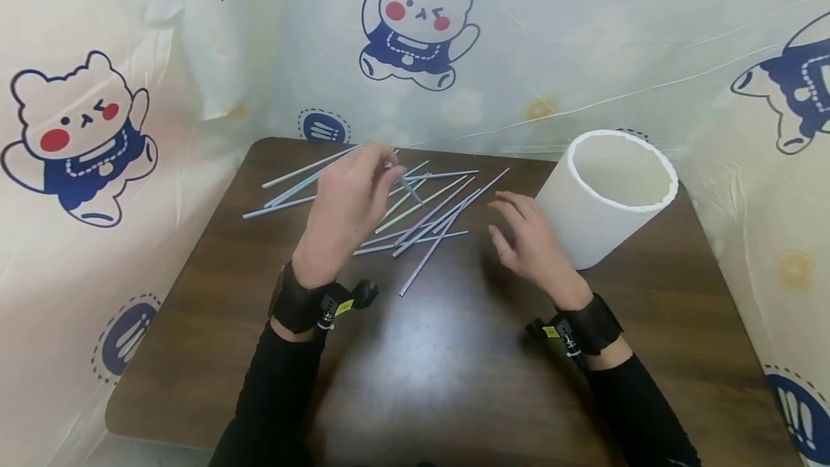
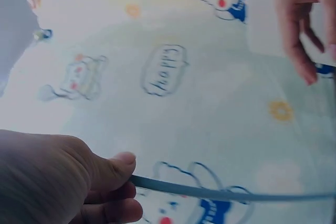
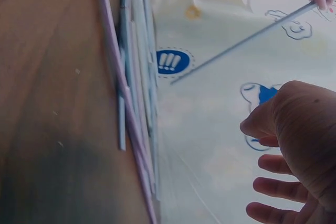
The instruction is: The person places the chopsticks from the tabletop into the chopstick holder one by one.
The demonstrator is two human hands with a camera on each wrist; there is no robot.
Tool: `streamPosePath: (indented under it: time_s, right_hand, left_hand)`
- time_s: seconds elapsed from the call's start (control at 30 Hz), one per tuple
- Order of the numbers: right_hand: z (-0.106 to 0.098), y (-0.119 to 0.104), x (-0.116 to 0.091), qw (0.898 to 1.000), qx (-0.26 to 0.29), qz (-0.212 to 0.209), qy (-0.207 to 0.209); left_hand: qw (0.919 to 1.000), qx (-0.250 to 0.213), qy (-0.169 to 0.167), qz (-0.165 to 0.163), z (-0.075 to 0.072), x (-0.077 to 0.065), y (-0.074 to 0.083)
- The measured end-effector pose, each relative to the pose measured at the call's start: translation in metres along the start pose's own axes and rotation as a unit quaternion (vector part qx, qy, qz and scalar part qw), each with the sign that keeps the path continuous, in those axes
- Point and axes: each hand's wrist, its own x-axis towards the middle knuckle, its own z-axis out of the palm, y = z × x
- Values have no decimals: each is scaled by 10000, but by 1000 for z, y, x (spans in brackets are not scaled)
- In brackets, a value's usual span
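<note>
My left hand (image 1: 344, 211) pinches a thin blue stick (image 2: 210, 192) by one end between thumb and fingers. In the right wrist view that held stick (image 3: 236, 46) slants down from the fingertips, its free end in the air. Beneath and around the left hand, several thin sticks in blue, purple and pale green lie crossed on the table, among them a purple stick (image 1: 421, 266). My right hand (image 1: 534, 247) hovers right of the pile with loosely bent, spread fingers and nothing in them. Beside it stands a tall white cylindrical container (image 1: 583, 222), open at the top.
The brown wooden table (image 1: 421, 380) has rounded corners. A pale curtain (image 1: 551, 42) printed with cartoon bears hangs behind the table and along both sides. Each wrist wears a black strap with a small camera.
</note>
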Motion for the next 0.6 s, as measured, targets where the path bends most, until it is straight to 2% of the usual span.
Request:
streamPosePath:
  time_s: [0.2,0.37,0.47,0.6]
  right_hand:
    - [-28,-3,9,9987,-113,69,484]
    - [-52,-15,22,9962,-134,-15,861]
    - [-65,-25,29,9950,-130,-148,984]
    - [-79,-40,33,9928,-104,-508,1084]
  left_hand:
    - [9973,-238,389,580,-14,26,25]
    - [9896,-288,646,1255,-21,43,54]
    - [9827,-396,797,1625,-24,49,71]
    - [9736,-613,945,1985,-24,51,88]
